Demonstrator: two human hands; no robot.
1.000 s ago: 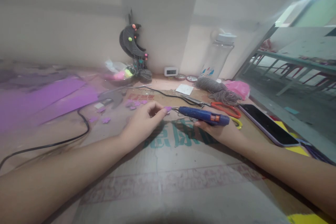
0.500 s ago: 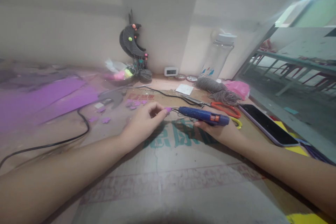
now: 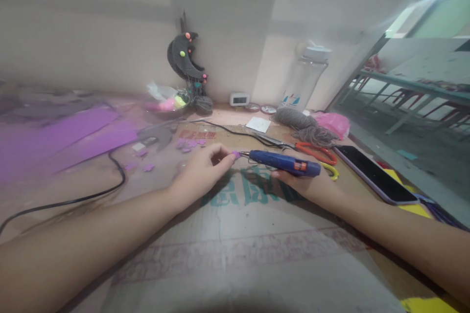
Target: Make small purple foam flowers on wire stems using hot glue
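Glue gun [image 3: 284,162], blue, gripped by right hand [image 3: 307,185]; purple piece [image 3: 236,154], pinched by left hand [image 3: 205,168]; phone [image 3: 375,174], near right edge of desk [image 3: 224,113].

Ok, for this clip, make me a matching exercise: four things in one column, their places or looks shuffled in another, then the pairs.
Things
1. Glue gun
2. Purple piece
3. Phone
4. Crescent decoration

Places or looks
A. lying flat, off to the person's right
B. pinched in the left hand
C. dark, dotted with bright colours
D. held in the right hand

Pairs: 1-D, 2-B, 3-A, 4-C
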